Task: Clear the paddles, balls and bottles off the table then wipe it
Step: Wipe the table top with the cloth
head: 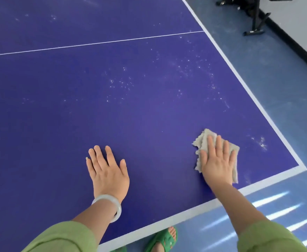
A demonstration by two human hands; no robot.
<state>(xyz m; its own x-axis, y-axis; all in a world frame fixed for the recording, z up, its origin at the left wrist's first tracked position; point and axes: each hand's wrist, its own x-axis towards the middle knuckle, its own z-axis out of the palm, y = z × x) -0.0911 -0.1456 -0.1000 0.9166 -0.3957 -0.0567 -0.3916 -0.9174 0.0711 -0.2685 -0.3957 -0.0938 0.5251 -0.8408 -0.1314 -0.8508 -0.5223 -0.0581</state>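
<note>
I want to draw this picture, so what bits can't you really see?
1. Table: in the head view its far and left parts run past the picture's edges, so whether anything lies there cannot be told.
2. Cloth: the right hand lies flat on it, hiding its middle.
3. Black stand, top right: cut off by the top edge.
4. Green sandal: cut off by the bottom edge.

It looks like a table-tennis room. A purple-blue table (130, 115) with white boundary lines fills the frame, with smooth blue floor (276, 79) at right and a black metal stand (256, 17) against the wall (303, 24) at upper right.
</note>
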